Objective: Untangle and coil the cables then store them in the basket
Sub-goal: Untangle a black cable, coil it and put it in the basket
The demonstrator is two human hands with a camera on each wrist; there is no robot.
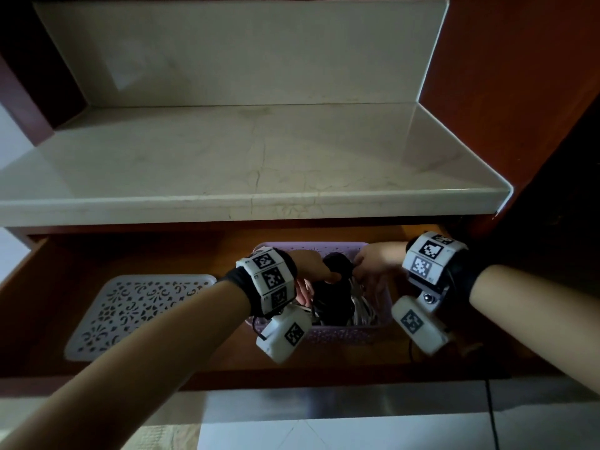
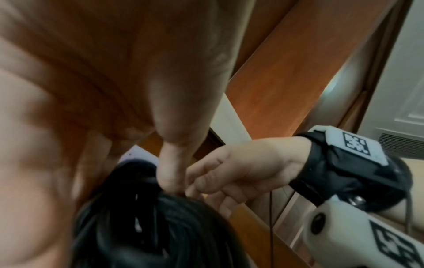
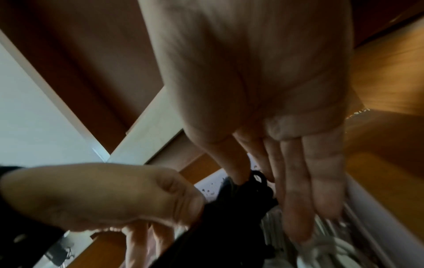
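Note:
A purple basket (image 1: 344, 335) stands in an open wooden drawer (image 1: 181, 254). Inside it a black coiled cable (image 1: 334, 300) stands upright, with a white coiled cable (image 1: 363, 311) beside it on the right. My left hand (image 1: 326, 276) grips the top of the black coil from the left; in the left wrist view its thumb (image 2: 171, 174) presses onto the black coil (image 2: 137, 226). My right hand (image 1: 358, 266) pinches the coil's top from the right. In the right wrist view its thumb and index finger pinch the black cable (image 3: 254, 183), while the other fingers (image 3: 296, 208) hang straight above the white cable (image 3: 332, 246).
A white perforated lid (image 1: 136, 315) lies flat in the drawer, left of the basket. A pale stone counter (image 1: 253, 164) overhangs the drawer's back. A wooden cabinet side (image 1: 535, 108) rises on the right. Light floor tiles (image 1: 357, 430) show below the drawer front.

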